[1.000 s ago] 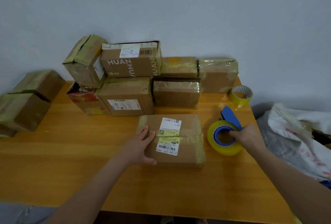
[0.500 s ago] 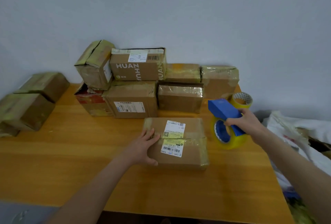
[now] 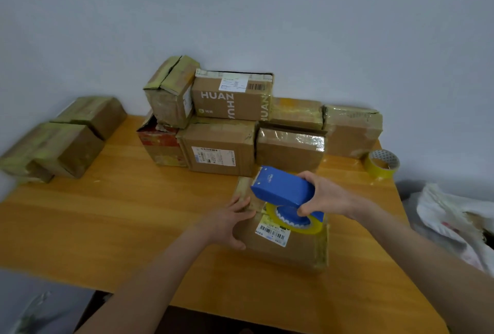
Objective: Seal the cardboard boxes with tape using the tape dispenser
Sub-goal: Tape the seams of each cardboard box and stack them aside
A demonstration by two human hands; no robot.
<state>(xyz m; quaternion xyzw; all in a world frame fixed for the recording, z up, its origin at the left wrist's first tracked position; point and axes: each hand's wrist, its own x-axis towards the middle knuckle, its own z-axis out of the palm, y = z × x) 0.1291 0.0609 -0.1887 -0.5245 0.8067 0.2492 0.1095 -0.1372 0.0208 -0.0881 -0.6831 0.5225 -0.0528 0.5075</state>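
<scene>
A: You are working at a wooden bench [image 3: 107, 226] that is standing against a pale, bare wall [image 3: 240, 13]. A stack of boxes [image 3: 222, 146] is crowding its far edge, two layers high, and the box marked HUAN [image 3: 230, 104] is lying in the upper layer.

B: More taped boxes [image 3: 61, 136] are sitting well apart from that stack, by the bench's left edge. A spare tape roll [image 3: 382, 164] is lying flat at the far right corner, just beside the stack. White bags [image 3: 454, 216] are slumping beyond the bench's right side.

A: The cardboard box [image 3: 280, 253] is lying flat in front of you, just before the stack, with its barcode label [image 3: 272, 232] facing up.

B: Your left hand [image 3: 227, 224] is steadying that box at its left edge. The fingers are lying fairly straight across the top, and the thumb is pressing against the near side.

A: Your right hand [image 3: 328, 194] is clenching the blue tape dispenser [image 3: 283, 189] from the right, fingers curling over its top and thumb tucking beneath.

B: You are holding the dispenser over the top of the box, its blue body pointing away to your left. Its yellow tape roll [image 3: 316, 229] is hanging low over the label. Whether the roll is touching the cardboard, I cannot tell.
</scene>
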